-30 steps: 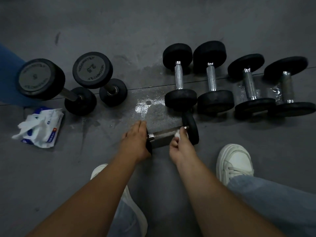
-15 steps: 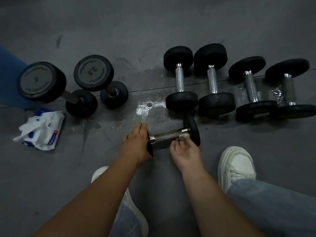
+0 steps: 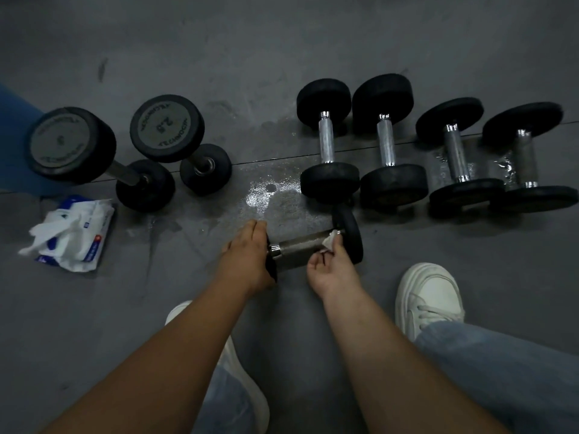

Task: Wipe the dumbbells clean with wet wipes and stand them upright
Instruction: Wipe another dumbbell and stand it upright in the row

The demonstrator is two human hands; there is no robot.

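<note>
A small black dumbbell with a knurled metal handle (image 3: 300, 245) lies sideways on the floor in front of me. My left hand (image 3: 249, 256) grips its left end, covering most of that head. My right hand (image 3: 332, 270) pinches a white wet wipe (image 3: 330, 241) against the handle's right end, beside the right head (image 3: 349, 233). Two dumbbells (image 3: 166, 130) stand upright at the far left. Several dumbbells (image 3: 388, 151) lie in a row at the far right.
An open pack of wet wipes (image 3: 75, 233) lies on the floor at the left. Wet patches (image 3: 263, 198) shine on the grey floor beyond my hands. My white shoes (image 3: 427, 296) flank my arms. A blue object (image 3: 12, 151) sits at the left edge.
My right hand has turned palm up under the handle, keeping the wipe at the right end. My left hand stays on the left head. The dumbbell has barely shifted.
</note>
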